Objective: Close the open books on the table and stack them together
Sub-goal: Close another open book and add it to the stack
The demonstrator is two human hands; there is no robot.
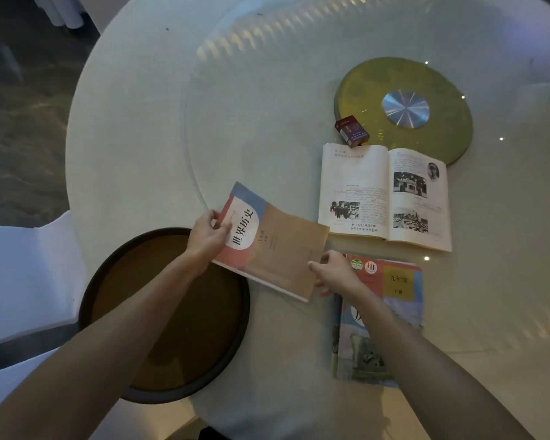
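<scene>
books are the job: a closed, thin paperback with a red, blue and tan cover (267, 239) is hanging over the round white desk (134, 128), looking light and bendy. the left hand (208, 233) is pinching its top corner, and the right hand (334, 273) is gripping its lower edge. holding both ends is keeping it flat. a closed colourful textbook (391, 296) is lying just beside it, the open illustrated textbook (385, 195) beyond. the brown round tray (159, 312) and small dark red box (351, 131) are sitting clear.

One head-worn wide-angle view looks steeply down and forward over the round desk (134, 128), close above both forearms, its edges curved by the lens.
</scene>
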